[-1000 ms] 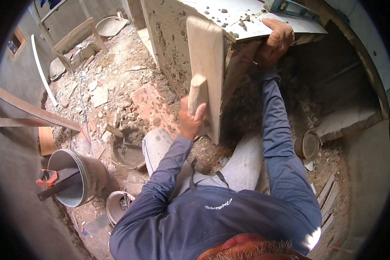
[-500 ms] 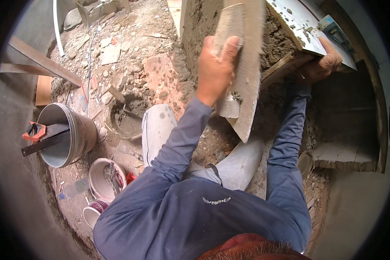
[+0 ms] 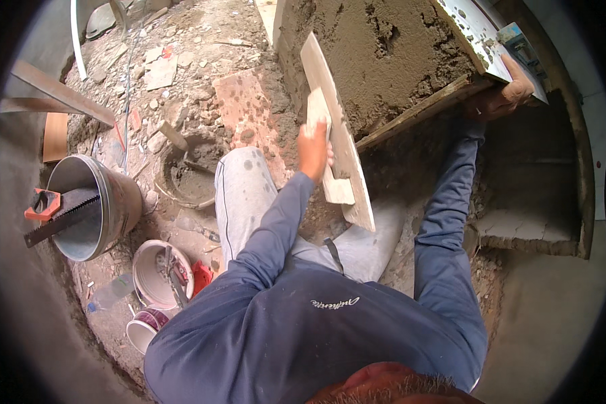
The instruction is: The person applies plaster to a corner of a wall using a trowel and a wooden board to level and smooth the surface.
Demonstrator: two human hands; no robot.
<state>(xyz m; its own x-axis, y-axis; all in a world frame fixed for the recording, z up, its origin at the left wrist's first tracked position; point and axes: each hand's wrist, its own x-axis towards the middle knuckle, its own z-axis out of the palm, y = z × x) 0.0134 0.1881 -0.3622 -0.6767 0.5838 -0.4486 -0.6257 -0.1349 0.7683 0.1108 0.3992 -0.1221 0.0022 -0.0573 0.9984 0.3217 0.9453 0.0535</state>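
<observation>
My left hand [image 3: 314, 151] is closed around the handle of a long plastering float [image 3: 344, 145]. The float's flat blade is tilted and faces the wet mortar surface [image 3: 384, 54] to its right. That mortar is grey-brown, fairly smooth in places, with rough pits near its upper right. A wooden strip [image 3: 417, 111] runs along its lower edge. My right hand [image 3: 503, 99] grips the near corner of a white panel [image 3: 475, 40] spattered with mortar, thumb on top and the other fingers mostly hidden beneath.
On my left stand a large bucket [image 3: 124, 202] with a handsaw [image 3: 64, 215] across its rim, a small tub of tools [image 3: 141, 269], and a mortar pan [image 3: 192, 178]. A plastic bottle [image 3: 111, 293] lies nearby. Rubble covers the floor. A recess [image 3: 528, 182] opens at right.
My left hand has drawn the float left and down, off the upper part of the mortar, uncovering more of it. My right hand stays at the panel corner.
</observation>
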